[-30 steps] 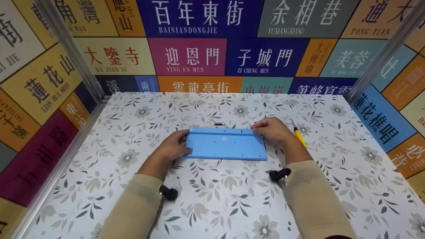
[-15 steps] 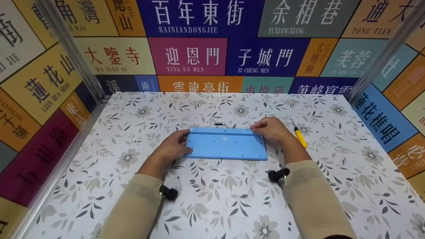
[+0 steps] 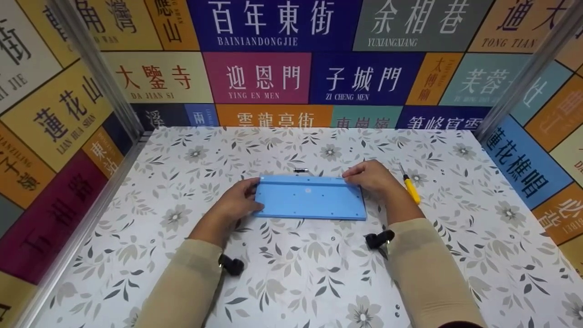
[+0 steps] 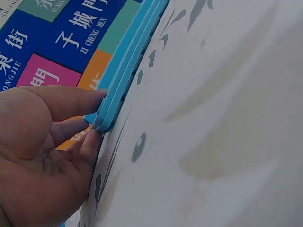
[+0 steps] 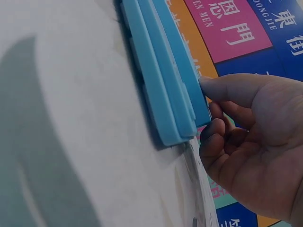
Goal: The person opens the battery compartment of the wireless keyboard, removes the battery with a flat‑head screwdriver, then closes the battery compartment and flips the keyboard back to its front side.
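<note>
A light-blue keyboard (image 3: 314,200) lies face down on the patterned tabletop, its flat back with small screw holes and a raised strip along the far side facing up. My left hand (image 3: 234,200) grips its left end, thumb on the upper surface near the front corner, fingers at the far corner. At the far right corner, my right hand (image 3: 373,177) pinches the raised strip; in the right wrist view its thumb (image 5: 227,87) presses the blue edge while the other fingers curl behind. What lies under those fingertips is hidden. Just behind the keyboard lies a small dark-and-silver battery (image 3: 301,170).
A screwdriver with a yellow handle (image 3: 411,190) lies just right of my right hand, its shaft pointing away. The floral tabletop (image 3: 291,269) reaches back to walls of coloured sign panels (image 3: 257,77).
My right fingers have shifted slightly left along the far strip, and a small dark mark there has disappeared from sight. The left hand and keyboard stay in place.
</note>
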{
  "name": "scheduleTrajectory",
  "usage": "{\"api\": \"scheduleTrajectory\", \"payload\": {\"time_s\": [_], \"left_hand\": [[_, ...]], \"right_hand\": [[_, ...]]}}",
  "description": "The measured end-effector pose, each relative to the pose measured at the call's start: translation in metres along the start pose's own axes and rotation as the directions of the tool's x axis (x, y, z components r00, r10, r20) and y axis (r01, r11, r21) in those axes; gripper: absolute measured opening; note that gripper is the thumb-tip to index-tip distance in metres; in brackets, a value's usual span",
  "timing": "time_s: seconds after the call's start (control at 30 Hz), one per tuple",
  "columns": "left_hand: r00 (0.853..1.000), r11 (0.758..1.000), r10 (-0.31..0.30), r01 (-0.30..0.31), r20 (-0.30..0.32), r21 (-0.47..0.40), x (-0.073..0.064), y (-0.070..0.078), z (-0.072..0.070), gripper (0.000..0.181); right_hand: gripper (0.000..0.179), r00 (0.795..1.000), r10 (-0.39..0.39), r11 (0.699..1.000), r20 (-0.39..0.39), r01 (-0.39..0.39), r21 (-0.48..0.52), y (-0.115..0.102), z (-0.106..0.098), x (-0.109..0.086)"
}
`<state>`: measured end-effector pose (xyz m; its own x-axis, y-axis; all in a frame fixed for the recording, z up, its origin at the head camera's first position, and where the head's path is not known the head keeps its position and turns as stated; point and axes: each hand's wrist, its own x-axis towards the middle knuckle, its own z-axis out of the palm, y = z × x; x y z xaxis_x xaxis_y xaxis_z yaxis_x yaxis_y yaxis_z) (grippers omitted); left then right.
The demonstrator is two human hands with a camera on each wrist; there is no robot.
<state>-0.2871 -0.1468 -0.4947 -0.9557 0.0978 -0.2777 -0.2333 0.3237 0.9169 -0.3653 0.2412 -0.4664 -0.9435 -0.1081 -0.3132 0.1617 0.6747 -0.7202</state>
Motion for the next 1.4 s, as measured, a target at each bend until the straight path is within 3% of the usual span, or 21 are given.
{"api": "scheduleTrajectory", "payload": {"time_s": [0.37,0.63,0.9,1.03,1.23,1.4], "left_hand": [[1.000,0.999,0.023,-0.023,-0.001,0.037,0.000,0.000,0.000,0.090],[1.000,1.000,-0.001,0.001,0.002,0.018,0.001,0.002,0.000,0.090],[0.999,0.998,-0.041,0.041,0.004,-0.039,-0.001,0.003,0.000,0.092],[0.999,0.999,-0.034,0.034,0.006,-0.029,-0.001,0.002,0.000,0.091],[1.000,0.998,0.001,-0.001,-0.002,0.062,-0.001,0.002,0.000,0.088],[1.000,0.999,-0.005,0.006,-0.008,0.041,-0.001,0.003,0.000,0.089]], "right_hand": [[0.030,0.999,0.031,0.999,0.024,-0.032,0.029,-0.002,0.000,0.003],[0.033,1.000,-0.008,0.999,0.008,0.008,0.043,0.003,-0.003,0.003],[0.034,0.997,-0.047,0.998,-0.057,0.050,0.049,-0.020,-0.002,-0.012],[0.036,0.994,-0.086,0.992,-0.061,0.091,0.091,-0.034,0.006,-0.018],[0.033,0.986,-0.157,0.976,-0.055,0.163,0.143,-0.045,0.025,-0.017],[0.035,0.975,-0.222,0.962,-0.030,0.224,0.156,-0.057,0.040,-0.011]]}}
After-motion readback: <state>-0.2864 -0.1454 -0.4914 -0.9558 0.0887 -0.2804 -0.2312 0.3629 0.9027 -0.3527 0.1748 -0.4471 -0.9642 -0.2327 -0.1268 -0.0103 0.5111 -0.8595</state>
